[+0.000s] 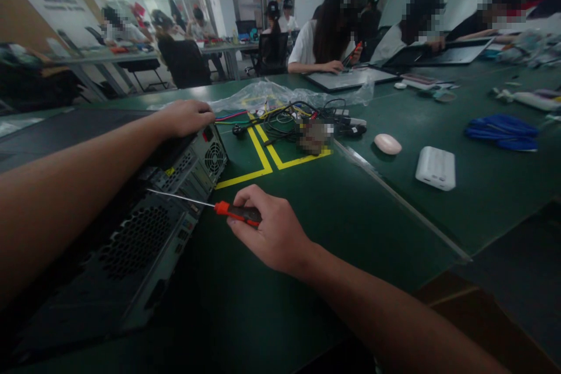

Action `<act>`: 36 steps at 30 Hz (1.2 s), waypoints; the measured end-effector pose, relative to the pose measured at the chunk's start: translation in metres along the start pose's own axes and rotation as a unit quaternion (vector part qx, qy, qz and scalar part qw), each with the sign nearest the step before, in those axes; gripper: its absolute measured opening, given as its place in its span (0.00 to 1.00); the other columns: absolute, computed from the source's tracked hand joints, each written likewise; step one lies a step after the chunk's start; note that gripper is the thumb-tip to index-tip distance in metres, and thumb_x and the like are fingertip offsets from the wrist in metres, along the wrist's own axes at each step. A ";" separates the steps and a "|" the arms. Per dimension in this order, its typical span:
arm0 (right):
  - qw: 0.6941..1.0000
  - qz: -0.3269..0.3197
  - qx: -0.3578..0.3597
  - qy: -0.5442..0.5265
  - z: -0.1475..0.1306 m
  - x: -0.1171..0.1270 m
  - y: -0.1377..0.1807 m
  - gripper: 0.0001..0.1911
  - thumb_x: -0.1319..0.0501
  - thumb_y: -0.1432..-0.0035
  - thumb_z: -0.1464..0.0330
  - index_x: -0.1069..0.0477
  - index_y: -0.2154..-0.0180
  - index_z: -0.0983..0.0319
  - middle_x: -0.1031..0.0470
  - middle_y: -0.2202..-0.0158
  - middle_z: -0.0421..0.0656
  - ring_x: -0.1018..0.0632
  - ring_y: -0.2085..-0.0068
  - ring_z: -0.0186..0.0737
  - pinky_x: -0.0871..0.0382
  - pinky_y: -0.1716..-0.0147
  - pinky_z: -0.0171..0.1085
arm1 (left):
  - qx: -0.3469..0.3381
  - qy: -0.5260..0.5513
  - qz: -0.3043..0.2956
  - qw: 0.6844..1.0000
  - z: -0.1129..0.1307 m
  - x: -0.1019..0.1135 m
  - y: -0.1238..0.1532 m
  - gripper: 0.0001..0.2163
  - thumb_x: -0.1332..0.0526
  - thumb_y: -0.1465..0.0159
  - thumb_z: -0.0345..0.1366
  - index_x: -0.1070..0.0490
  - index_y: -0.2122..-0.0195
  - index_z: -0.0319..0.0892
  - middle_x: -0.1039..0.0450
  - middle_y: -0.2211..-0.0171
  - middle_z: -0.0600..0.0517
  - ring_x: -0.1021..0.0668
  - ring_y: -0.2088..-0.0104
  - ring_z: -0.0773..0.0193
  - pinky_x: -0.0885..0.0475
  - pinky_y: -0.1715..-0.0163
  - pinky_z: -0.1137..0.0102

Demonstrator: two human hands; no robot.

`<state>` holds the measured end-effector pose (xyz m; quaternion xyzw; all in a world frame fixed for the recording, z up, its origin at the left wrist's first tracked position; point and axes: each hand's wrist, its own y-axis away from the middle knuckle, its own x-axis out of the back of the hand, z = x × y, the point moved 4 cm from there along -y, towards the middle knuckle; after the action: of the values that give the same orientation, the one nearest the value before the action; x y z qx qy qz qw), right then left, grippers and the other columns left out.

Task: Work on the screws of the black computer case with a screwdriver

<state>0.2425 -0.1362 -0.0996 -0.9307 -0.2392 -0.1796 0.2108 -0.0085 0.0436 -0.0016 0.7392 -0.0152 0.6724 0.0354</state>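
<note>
A black desktop computer case [131, 298] lies at the left of the green table, its rear panel with a round fan grille [214, 159] facing right. My left hand [186, 118] rests on the top edge of the case near the rear corner, its fingers laid over the edge and partly hidden. In my right hand [278, 228] is an orange and black screwdriver [223, 208], gripped by its handle. Its thin metal shaft points left, with the tip at the rear of the case; whether it sits on a screw I cannot tell.
Behind the case lie tangled cables [280, 123] and clear plastic wrap [254, 95]. Yellow tape [263, 158] marks the table. To the right are a pale oval object [388, 144], a white box-shaped device [435, 168] and a blue bundle [502, 131]. People work at laptops [350, 78] opposite.
</note>
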 end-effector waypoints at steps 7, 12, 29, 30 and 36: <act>1.000 0.002 0.001 0.007 0.000 0.001 0.001 0.08 0.30 0.29 0.62 0.27 0.52 0.54 0.18 0.61 0.38 0.24 0.66 0.40 0.34 0.62 0.40 | 0.005 0.018 0.008 1.000 0.003 0.000 0.004 0.36 0.56 0.22 0.48 0.20 0.29 0.29 0.19 0.31 0.29 0.18 0.33 0.36 0.26 0.29 0.51; 1.000 -0.005 -0.006 0.011 0.000 0.002 0.000 0.08 0.30 0.28 0.62 0.26 0.52 0.54 0.18 0.61 0.38 0.22 0.65 0.41 0.33 0.62 0.39 | 0.011 0.014 0.004 1.000 0.001 0.000 0.001 0.36 0.55 0.22 0.50 0.20 0.29 0.32 0.18 0.31 0.31 0.18 0.33 0.37 0.26 0.29 0.52; 1.000 -0.005 -0.007 0.005 -0.002 0.003 0.000 0.08 0.30 0.28 0.61 0.27 0.53 0.53 0.19 0.63 0.37 0.23 0.66 0.40 0.34 0.62 0.39 | -0.001 0.009 -0.001 1.000 0.002 0.000 0.000 0.36 0.56 0.22 0.50 0.20 0.29 0.31 0.19 0.30 0.32 0.18 0.33 0.38 0.26 0.28 0.51; 1.000 -0.005 -0.006 0.004 -0.002 0.003 0.000 0.08 0.30 0.28 0.61 0.26 0.53 0.53 0.19 0.63 0.37 0.23 0.66 0.41 0.34 0.62 0.39 | -0.001 0.010 -0.003 1.000 0.003 0.001 0.001 0.36 0.56 0.22 0.49 0.21 0.28 0.30 0.19 0.29 0.31 0.19 0.32 0.37 0.27 0.28 0.51; 1.000 0.007 0.004 0.004 -0.004 0.005 0.000 0.09 0.29 0.27 0.59 0.25 0.52 0.54 0.16 0.60 0.39 0.22 0.65 0.40 0.32 0.60 0.40 | 0.002 0.012 -0.002 1.000 0.001 0.000 0.000 0.36 0.56 0.21 0.50 0.20 0.28 0.33 0.18 0.30 0.34 0.18 0.33 0.41 0.27 0.28 0.55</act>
<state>0.2453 -0.1365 -0.0944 -0.9308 -0.2325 -0.1809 0.2163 -0.0073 0.0433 -0.0014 0.7315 -0.0115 0.6808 0.0355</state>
